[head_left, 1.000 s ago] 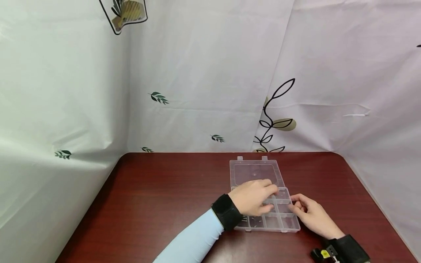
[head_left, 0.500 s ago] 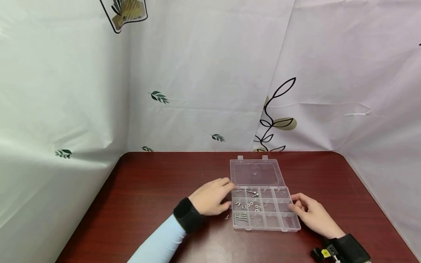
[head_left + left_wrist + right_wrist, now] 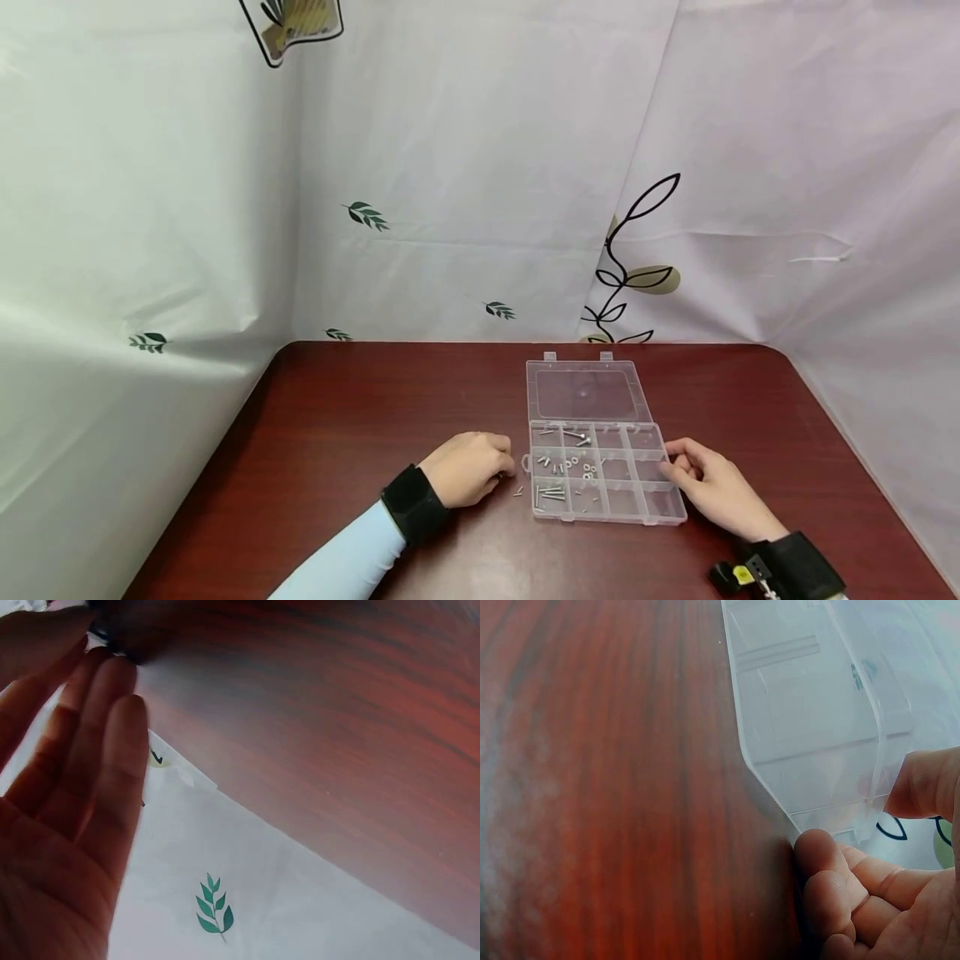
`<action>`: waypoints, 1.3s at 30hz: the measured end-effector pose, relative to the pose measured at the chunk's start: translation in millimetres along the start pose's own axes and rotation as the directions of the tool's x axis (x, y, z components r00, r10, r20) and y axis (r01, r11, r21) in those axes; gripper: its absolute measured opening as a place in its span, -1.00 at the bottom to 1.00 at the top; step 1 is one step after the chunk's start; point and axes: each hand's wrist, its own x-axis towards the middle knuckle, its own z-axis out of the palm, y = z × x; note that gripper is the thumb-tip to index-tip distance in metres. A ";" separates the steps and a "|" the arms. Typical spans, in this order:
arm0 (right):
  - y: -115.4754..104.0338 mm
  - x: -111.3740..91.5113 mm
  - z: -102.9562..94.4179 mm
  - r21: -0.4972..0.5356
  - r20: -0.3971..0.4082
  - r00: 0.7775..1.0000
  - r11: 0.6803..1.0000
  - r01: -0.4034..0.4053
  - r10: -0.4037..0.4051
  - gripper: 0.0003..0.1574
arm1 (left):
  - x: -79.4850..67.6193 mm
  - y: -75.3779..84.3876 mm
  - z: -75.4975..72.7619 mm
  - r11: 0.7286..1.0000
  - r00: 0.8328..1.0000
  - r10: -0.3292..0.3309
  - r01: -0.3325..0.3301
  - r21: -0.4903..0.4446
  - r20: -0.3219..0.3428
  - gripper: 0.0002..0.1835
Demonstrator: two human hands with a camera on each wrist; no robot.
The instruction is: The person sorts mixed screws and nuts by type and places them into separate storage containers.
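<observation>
A clear plastic compartment box (image 3: pixel 657 503) stands with its lid (image 3: pixel 583 394) laid back on the table. Screws (image 3: pixel 552 492) and small nuts (image 3: pixel 588 472) lie in its left and middle compartments. My right hand (image 3: pixel 716 490) grips the box's right edge; the right wrist view shows thumb and fingers at its corner. Left of the box, my left hand (image 3: pixel 467 468) is low over the table with bent fingers. Its fingertips are hidden in the head view, and whether they pinch anything is unclear. A small screw (image 3: pixel 518 491) lies on the table between that hand and the box.
The dark red wooden table (image 3: pixel 360 417) has rounded far corners. White cloth (image 3: pixel 450 167) with leaf prints hangs behind and along both sides. A black wrist strap with a small device (image 3: pixel 742 575) is on my right wrist.
My left hand has moved left from over the box to the table beside it, uncovering the compartments and the loose screw. My right hand has stayed at the box's right edge.
</observation>
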 end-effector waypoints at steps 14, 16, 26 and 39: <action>1.6 0.2 -0.2 0.001 0.008 1.000 1.000 -0.010 0.010 -0.59 | 7.7 3.1 14.2 0.999 0.999 0.001 0.001 0.049 -0.038 -0.71; 1.6 -0.2 -0.6 0.001 0.003 1.000 1.000 -0.007 0.007 -0.59 | 9.6 2.6 16.2 1.000 0.999 -0.015 0.016 0.020 -0.038 -0.70; 1.8 -1.4 -1.4 0.009 -0.011 1.000 1.000 -0.004 0.004 -0.62 | 42.4 4.4 -9.9 0.997 0.992 -0.012 0.002 -0.073 -0.125 -0.79; -0.7 -1.3 -1.2 0.018 0.021 1.000 1.000 -0.011 0.011 -0.60 | 111.3 34.4 -18.9 0.993 0.990 0.097 -0.102 -0.050 -0.103 -0.85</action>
